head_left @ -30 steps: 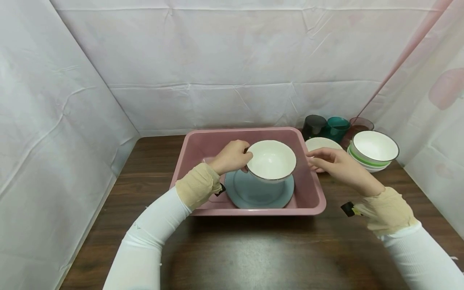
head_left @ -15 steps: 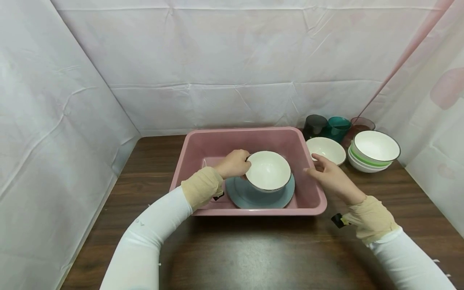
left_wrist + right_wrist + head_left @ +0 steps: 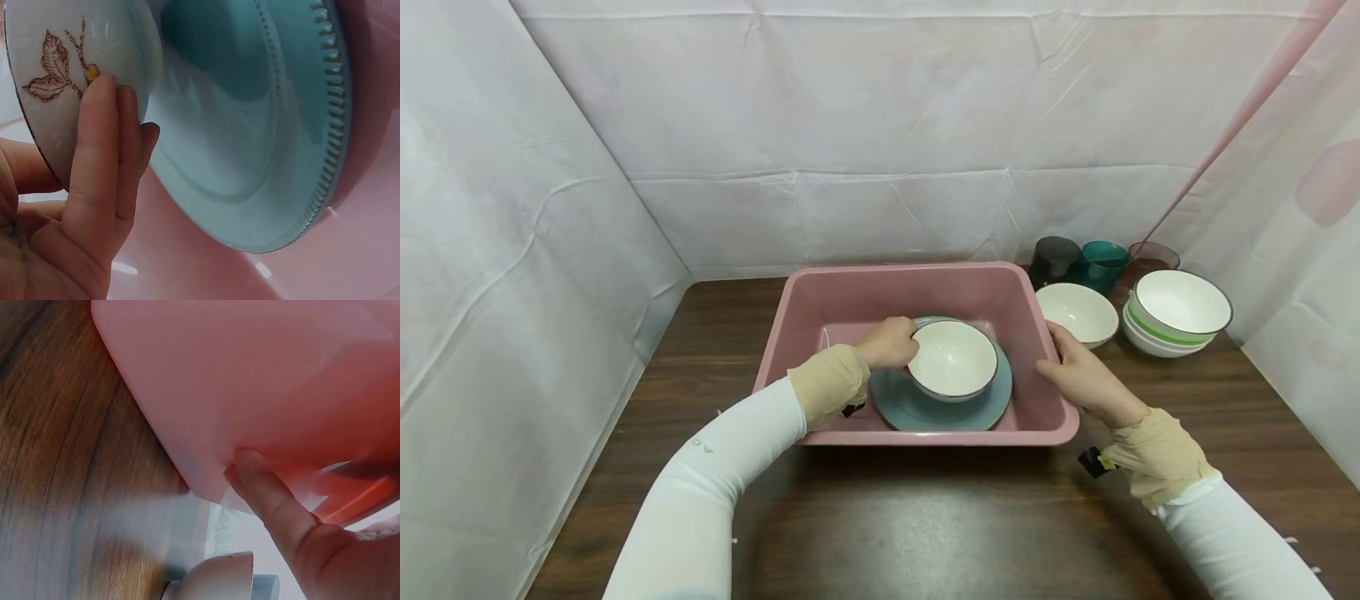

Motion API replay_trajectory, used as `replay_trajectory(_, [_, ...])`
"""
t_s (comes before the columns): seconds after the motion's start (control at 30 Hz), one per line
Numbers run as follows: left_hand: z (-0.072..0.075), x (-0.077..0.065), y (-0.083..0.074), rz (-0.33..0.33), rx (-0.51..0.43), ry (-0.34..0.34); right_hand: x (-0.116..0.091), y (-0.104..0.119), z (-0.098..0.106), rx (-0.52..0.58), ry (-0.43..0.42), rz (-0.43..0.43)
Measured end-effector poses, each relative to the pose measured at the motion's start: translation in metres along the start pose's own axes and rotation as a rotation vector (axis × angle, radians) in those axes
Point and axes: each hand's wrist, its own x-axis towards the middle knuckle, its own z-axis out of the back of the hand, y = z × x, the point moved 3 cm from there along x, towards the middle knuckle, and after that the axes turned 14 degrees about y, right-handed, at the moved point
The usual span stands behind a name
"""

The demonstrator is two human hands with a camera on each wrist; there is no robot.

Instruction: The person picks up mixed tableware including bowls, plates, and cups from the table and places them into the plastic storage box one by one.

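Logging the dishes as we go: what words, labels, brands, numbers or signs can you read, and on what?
No readable text anywhere.
Small dark marks on the left sleeve: too small to tell whether they are lettering.
Yellow patch beside the right wrist wrap: too small to read.
Held bowl: leaf print, no lettering visible.

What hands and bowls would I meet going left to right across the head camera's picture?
Left hand → white bowl it holds → right hand at the pink basin → stack of bowls. The loose bowl overlaps the right hand, so left out.
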Motion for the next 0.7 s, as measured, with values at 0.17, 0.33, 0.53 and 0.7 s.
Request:
replay_trajectory(0.17, [-0.004, 0.004, 0.004, -0.009, -0.012, 0.019, 0.001, -0.003, -0.001, 0.020, -0.004, 0.002])
replay_trajectory(0.33, [-0.007, 0.008, 0.008, 0.002, -0.010, 0.024, 0.001, -0.003, -0.001, 0.040, -0.004, 0.005])
replay_trajectory(0.53, [-0.008, 0.010, 0.013, 0.019, -0.021, 0.019, 0.001, -0.004, -0.001, 0.042, -0.011, 0.010])
replay_trajectory(0.7, [-0.008, 0.010, 0.014, 0.009, -0.041, 0.025, 0.001, -0.006, 0.000, 0.044, -0.019, 0.008])
